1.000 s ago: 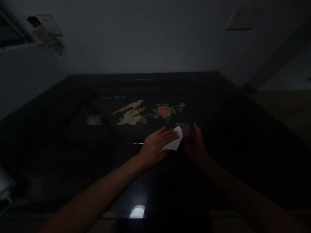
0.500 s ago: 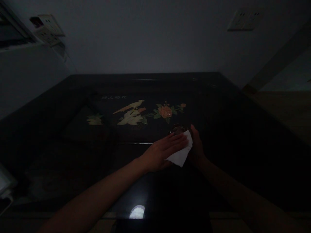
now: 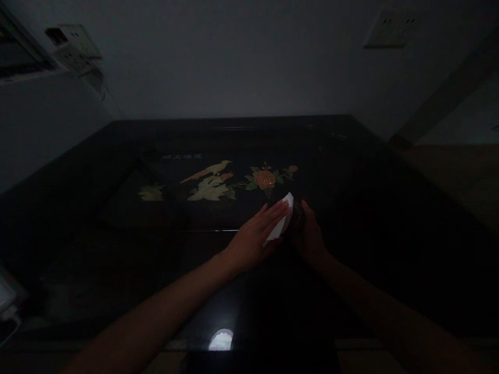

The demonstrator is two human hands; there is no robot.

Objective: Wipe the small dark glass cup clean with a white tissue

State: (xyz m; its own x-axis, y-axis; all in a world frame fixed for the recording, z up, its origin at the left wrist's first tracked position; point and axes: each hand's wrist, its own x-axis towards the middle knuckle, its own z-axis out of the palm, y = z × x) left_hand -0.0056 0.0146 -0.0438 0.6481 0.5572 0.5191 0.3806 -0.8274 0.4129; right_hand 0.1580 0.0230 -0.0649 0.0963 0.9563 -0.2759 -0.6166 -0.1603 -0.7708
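Note:
My left hand (image 3: pixel 253 236) presses a white tissue (image 3: pixel 281 224) against the near left side of a small dark round object (image 3: pixel 297 212). Around the right side of that object my right hand (image 3: pixel 311 236) is wrapped, thumb or finger pointing up along its edge. The object looks glossy, but the dim light and my hands hide most of it, so its kind is unclear. Both hands are above the dark shiny tabletop (image 3: pixel 218 254), just in front of a decorative picture of a bird (image 3: pixel 214 169) and a flower (image 3: pixel 265 179).
The table stands against a pale wall (image 3: pixel 234 62). Wall sockets (image 3: pixel 80 41) are at the upper left, and another socket plate (image 3: pixel 385 31) is at the upper right. A white object (image 3: pixel 8 296) is at the left edge. A bright light reflection shows on the near tabletop.
My left hand and the tissue have moved slightly left and up from the top of the round object to its side. The object now appears tilted in my right hand.

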